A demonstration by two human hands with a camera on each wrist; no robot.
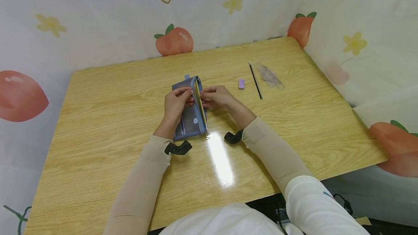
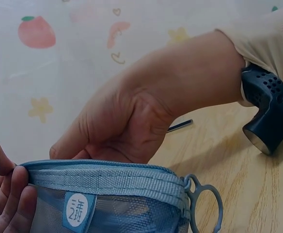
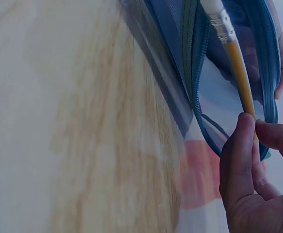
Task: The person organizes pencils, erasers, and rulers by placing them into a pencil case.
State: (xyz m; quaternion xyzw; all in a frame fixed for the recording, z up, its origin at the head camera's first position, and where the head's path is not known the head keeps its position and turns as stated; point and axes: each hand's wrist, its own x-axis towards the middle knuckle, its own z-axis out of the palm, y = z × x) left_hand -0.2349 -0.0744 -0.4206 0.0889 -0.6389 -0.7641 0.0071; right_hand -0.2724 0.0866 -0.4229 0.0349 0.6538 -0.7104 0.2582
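Observation:
A blue mesh zippered pencil pouch (image 1: 189, 123) stands on the table with its zipper opening apart. My left hand (image 1: 173, 105) pinches the near edge of that opening between thumb and fingers. From the other side, my right hand (image 1: 218, 97) pinches a yellow pencil (image 3: 239, 70) with thumb and forefinger. The pencil lies along the pouch's mouth, its metal band and white eraser end showing in the right wrist view. A round label (image 2: 77, 210) and a blue ring (image 2: 209, 204) show on the pouch. Its contents are only dimly visible through the mesh.
Right of the hands on the wooden table (image 1: 107, 126) lie a small purple eraser (image 1: 241, 84), a black pencil (image 1: 255, 80) and a crumpled clear plastic wrapper (image 1: 269, 76). Fruit-patterned sheets (image 1: 114, 13) hang along the table's back and right edges.

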